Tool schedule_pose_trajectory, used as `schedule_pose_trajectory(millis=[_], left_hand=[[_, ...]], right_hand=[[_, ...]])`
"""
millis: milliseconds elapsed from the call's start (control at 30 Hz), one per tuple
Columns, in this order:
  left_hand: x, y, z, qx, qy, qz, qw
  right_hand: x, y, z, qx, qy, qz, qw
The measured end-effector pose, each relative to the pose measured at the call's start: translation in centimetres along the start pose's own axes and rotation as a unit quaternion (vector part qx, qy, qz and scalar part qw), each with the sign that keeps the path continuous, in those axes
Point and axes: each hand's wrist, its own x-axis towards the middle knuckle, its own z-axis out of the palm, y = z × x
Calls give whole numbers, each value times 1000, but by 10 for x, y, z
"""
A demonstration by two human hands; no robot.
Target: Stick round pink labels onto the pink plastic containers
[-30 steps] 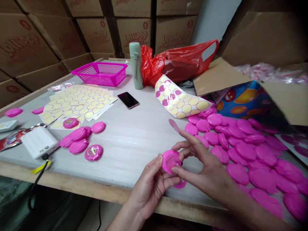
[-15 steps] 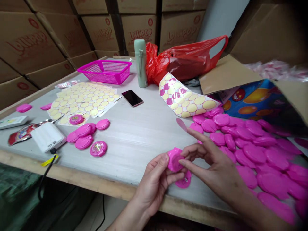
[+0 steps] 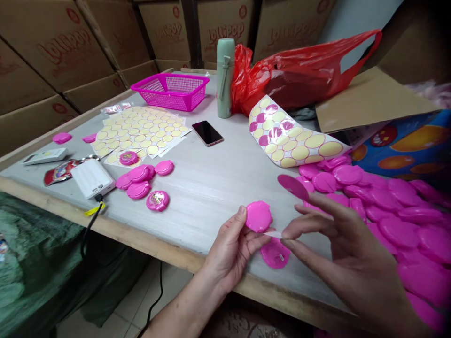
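My left hand (image 3: 230, 253) grips a round pink plastic case (image 3: 259, 216) between thumb and fingers, its smooth face toward me. With thumb and finger, my right hand (image 3: 338, 239) pinches a thin pale sticker (image 3: 273, 234), seen almost edge-on just below the case. A second round sticker (image 3: 293, 187), darker pink, clings to the raised index fingertip of that hand. Under my left fingers lies a translucent pink round piece (image 3: 275, 253); whether it joins the held case is hidden. Many more pink cases (image 3: 384, 206) are heaped to the right.
Beyond the hands stand a sticker sheet (image 3: 299, 145), a green flask (image 3: 225, 80), a red plastic bag (image 3: 299, 75) and an open carton (image 3: 369, 101). Leftward lie a phone (image 3: 207, 133), sticker sheets (image 3: 141, 131), several pink cases (image 3: 139, 174), a white power bank (image 3: 92, 177) and a pink basket (image 3: 169, 91).
My right hand has drawn back from the case, and a pale sticker now shows between its fingers. The case's smooth face has come into view. The camera view has shifted.
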Motion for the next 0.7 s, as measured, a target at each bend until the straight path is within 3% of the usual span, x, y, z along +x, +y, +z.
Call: schedule_pose_trajectory(millis=[267,700], left_hand=[[-1,-5,-1,38,-70,-24,997],[0,-4,1,81,-61,-47,994]], right_hand=[[17,3,-16,83,-115,94,985],[19,4,-9,24,-79,118,990]])
